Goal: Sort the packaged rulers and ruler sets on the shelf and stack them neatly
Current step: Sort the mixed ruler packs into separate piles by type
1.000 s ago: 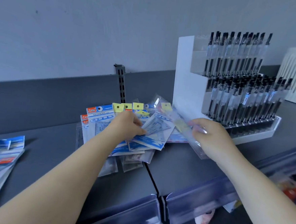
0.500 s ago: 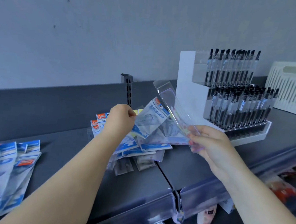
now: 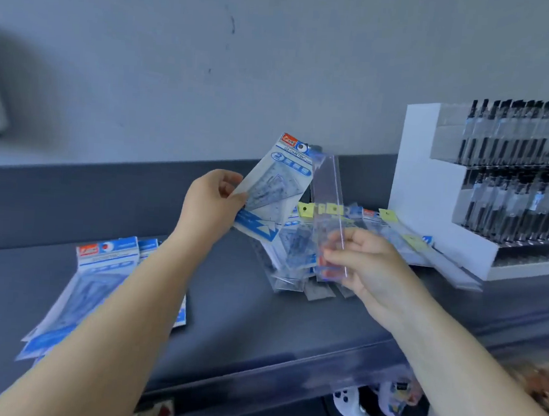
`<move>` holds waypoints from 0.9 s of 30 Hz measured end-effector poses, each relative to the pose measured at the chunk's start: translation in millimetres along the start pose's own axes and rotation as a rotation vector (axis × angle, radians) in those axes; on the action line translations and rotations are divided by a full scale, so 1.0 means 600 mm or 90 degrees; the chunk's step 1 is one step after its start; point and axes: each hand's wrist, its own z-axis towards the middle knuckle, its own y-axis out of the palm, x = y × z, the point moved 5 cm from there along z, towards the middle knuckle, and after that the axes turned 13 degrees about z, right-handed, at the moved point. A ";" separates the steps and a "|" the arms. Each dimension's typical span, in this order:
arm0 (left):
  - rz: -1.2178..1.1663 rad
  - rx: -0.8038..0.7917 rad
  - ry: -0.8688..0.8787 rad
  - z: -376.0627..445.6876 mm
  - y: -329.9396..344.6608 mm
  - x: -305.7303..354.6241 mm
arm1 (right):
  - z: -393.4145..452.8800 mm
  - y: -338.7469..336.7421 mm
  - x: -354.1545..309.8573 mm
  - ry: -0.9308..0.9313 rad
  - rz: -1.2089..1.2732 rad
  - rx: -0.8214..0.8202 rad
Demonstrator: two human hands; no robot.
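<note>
- Shelf (image 3: 242, 322): one dark grey deck with a raised back panel; it carries all the stock listed below.
- Pen display rack (image 3: 430, 192): one white stepped unit at the far right of the shelf, two tiers of black pens; the count per tier is too dense to read, and the rack is cut off by the frame edge.
- Sorted stack (image 3: 99, 280): blue-headed ruler set packs fanned at the left of the shelf. At least two red-and-blue headers show; the left forearm crosses the pile and hides the rest.
- Unsorted pile (image 3: 299, 258): clear and blue packs heaped mid-shelf, between the stack and the rack, several with yellow hang tabs. Overlap and blur prevent a count.
- Geometric set pack (image 3: 278, 182): one, raised above the shelf, header uppermost, tilted right.
- Clear ruler sleeve (image 3: 329, 211): one, raised nearly upright, just beside the set pack and in front of the pile.
- Left hand (image 3: 213, 203): grip clenched on the lower edge of the geometric set pack.
- Right hand (image 3: 363, 266): fingers (image 3: 334, 256) pinching the lower end of the clear ruler sleeve.
- Below the shelf lip: blurred items, not identifiable.
</note>
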 end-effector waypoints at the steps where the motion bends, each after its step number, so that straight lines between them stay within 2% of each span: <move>1: 0.004 0.011 -0.010 -0.008 -0.019 -0.010 | -0.002 0.017 0.005 0.004 0.005 -0.020; 8: 0.004 0.163 -0.144 -0.086 -0.162 -0.114 | -0.044 0.114 0.047 0.045 0.014 -0.153; 10: 0.024 0.180 -0.185 -0.113 -0.187 -0.134 | -0.060 0.134 0.058 0.057 0.008 -0.181; 13: 0.122 0.159 -0.218 -0.156 -0.208 -0.148 | -0.082 0.162 0.072 0.076 0.005 -0.222; 27: 0.552 0.080 -0.198 -0.282 -0.347 -0.191 | -0.150 0.299 0.131 0.129 0.031 -0.322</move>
